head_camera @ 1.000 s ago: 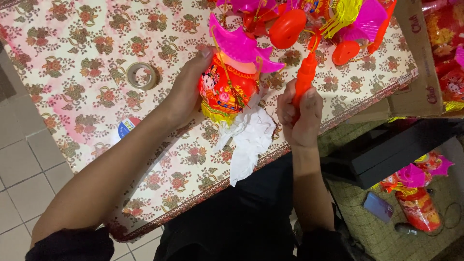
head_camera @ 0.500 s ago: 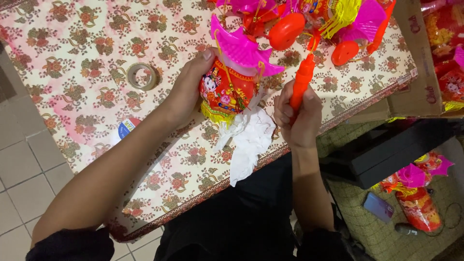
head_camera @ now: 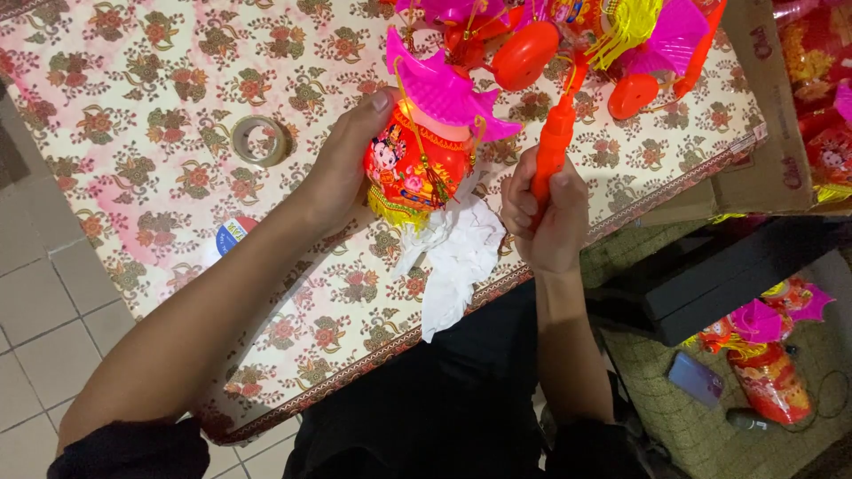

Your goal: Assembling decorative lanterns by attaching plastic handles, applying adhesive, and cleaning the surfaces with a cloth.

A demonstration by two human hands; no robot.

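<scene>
The left hand (head_camera: 342, 168) gripped a red paper lantern (head_camera: 415, 164) on the floral surface (head_camera: 133, 98); the right hand (head_camera: 543, 217) clasped its orange handle (head_camera: 554, 142).

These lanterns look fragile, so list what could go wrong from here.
The left hand grips the red lantern by its side; squeezing may dent it. Its yellow cord could snag on the orange handle in the right hand. The white cloth overhangs the table edge and may slip off.
</scene>
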